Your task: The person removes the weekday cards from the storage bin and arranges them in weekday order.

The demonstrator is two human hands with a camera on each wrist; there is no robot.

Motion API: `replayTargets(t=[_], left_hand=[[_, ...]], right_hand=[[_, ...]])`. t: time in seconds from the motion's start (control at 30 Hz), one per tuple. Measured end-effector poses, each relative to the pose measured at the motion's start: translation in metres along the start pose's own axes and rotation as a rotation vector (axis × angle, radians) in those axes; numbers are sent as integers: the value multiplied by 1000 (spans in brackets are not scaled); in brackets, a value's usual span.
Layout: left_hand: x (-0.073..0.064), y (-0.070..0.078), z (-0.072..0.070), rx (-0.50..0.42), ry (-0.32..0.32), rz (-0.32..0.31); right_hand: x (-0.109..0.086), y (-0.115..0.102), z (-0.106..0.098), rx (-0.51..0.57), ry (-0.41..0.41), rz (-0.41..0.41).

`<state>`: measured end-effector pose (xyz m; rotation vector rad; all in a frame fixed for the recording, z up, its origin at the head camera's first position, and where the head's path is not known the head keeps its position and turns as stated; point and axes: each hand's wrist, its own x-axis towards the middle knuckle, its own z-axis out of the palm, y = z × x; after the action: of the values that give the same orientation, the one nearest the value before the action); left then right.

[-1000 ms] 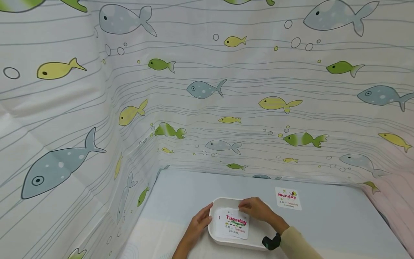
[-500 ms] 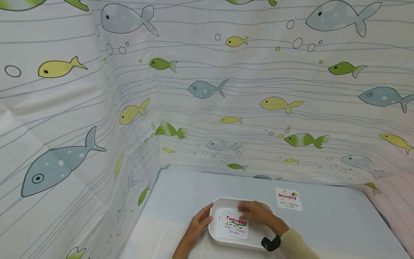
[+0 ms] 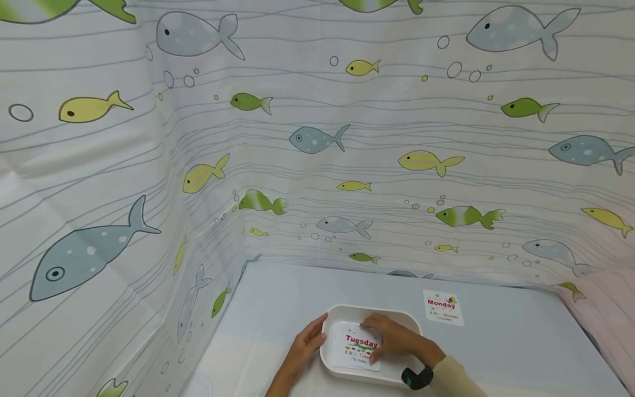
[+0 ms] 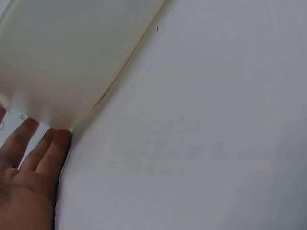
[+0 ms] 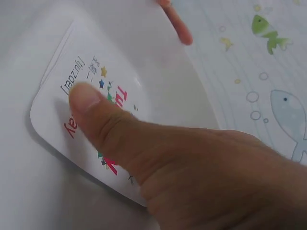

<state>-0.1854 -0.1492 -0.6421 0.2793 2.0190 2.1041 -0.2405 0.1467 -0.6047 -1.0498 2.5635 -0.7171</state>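
Observation:
A white tray (image 3: 409,325) with rounded corners sits on the table, holding a small stack of white cards. The top card (image 3: 353,357) reads "Tuesday" in red. My right hand (image 3: 397,337) reaches over its right side, fingertips near the upper edge and thumb extended low across the face. From the right wrist, the thumb (image 5: 91,103) covers part of the lettering; the other fingers are hidden. At the tray's left side, my left hand (image 3: 303,348) rests with its fingers on the outer wall. The left wrist view shows those fingers (image 4: 53,148) straight against the tray.
A "Monday" card (image 3: 443,309) lies face up on the table (image 3: 506,342), beyond the tray to the right. Fish-patterned cloth (image 3: 297,99) walls in the left and back sides. Pinkish cloth (image 3: 612,309) hangs at the right. The right wrist wears a black device (image 3: 416,378).
My right hand has come down and left over the Tuesday card, and its thumb has spread away from the fingers toward the card's lower right. The left hand stays at the tray.

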Motion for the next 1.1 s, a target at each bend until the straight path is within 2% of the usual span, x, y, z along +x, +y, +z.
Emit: replayTargets(t=[0.27,0.57,0.73,0.97,1.03,1.1], left_hand=[[0,0,1,1,6,15],[1,0,1,-25,-1,18],[0,1,1,-33,-2,28],[0,1,1,-15,-4,36],[0,0,1,-14,-4,31],[0,-1,0,-17,-6,31]], right_hand=[[0,2,4,-38,32,-3],[-1,-2,3,-103,-18,49],[-2,-6,0,-113,-25,50],[-3,-12,-3,-180,-1,16],[-4,-14,-3,-166,-3,24],[-4,-14,-4,-122,-16,70]])
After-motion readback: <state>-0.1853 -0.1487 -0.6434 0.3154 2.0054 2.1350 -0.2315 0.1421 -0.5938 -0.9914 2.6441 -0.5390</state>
